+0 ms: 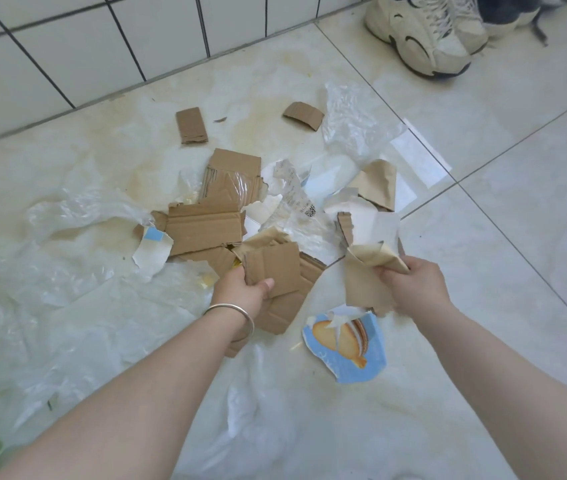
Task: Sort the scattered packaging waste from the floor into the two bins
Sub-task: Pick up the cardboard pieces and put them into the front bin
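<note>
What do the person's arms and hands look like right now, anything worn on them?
Both forearms are bare, with no sleeves in view and no gloves on either hand. The left hand has a thin, plain silver-coloured bangle around its wrist. The right hand and its wrist show no jewellery, watch or markings. No rings are visible on either hand.
</note>
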{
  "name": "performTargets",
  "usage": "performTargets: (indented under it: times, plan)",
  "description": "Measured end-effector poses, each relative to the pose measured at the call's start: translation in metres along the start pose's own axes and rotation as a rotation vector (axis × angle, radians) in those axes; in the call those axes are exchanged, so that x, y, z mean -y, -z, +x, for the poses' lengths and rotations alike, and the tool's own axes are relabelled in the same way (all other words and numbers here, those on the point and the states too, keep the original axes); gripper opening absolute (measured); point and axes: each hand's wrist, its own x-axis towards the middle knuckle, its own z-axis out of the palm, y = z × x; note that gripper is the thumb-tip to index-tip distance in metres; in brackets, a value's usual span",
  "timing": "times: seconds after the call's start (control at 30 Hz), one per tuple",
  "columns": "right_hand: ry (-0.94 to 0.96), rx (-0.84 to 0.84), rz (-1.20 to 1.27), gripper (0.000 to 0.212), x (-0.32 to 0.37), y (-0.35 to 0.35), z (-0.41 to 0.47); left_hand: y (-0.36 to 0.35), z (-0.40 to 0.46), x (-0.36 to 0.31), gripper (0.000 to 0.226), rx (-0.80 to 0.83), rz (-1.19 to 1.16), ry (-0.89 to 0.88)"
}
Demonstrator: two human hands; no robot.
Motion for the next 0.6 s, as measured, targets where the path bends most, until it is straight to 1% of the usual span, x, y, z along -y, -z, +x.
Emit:
performTargets:
  times: [0.1, 0.13, 0.2, 0.23, 0.4, 0.6]
  plan:
    - [-0.078, 0.121, 0.108, 0.016, -0.023, 0.007, -0.02, -0.001, -0.004, 0.005, 0.027, -0.007, -0.094, 0.057]
    - [-0.101, 0.155, 0.121, 0.017, -0.031, 0.004, -0.027, -0.003, -0.006, 0.007, 0.028, 0.007, -0.114, 0.075]
    - [-0.16, 0.19, 0.126, 0.01, -0.049, -0.004, -0.037, -0.009, -0.012, 0.012, 0.031, 0.054, -0.126, 0.111]
    - [-0.19, 0.193, 0.12, 0.008, -0.057, -0.009, -0.04, -0.013, -0.015, 0.014, 0.033, 0.076, -0.129, 0.133]
    - [-0.236, 0.108, 0.127, 0.016, -0.084, -0.033, -0.038, -0.029, -0.025, 0.028, 0.038, 0.128, -0.13, 0.217]
    - [-0.241, 0.09, 0.131, 0.015, -0.092, -0.062, -0.042, -0.036, -0.027, 0.042, 0.047, 0.085, -0.05, 0.283]
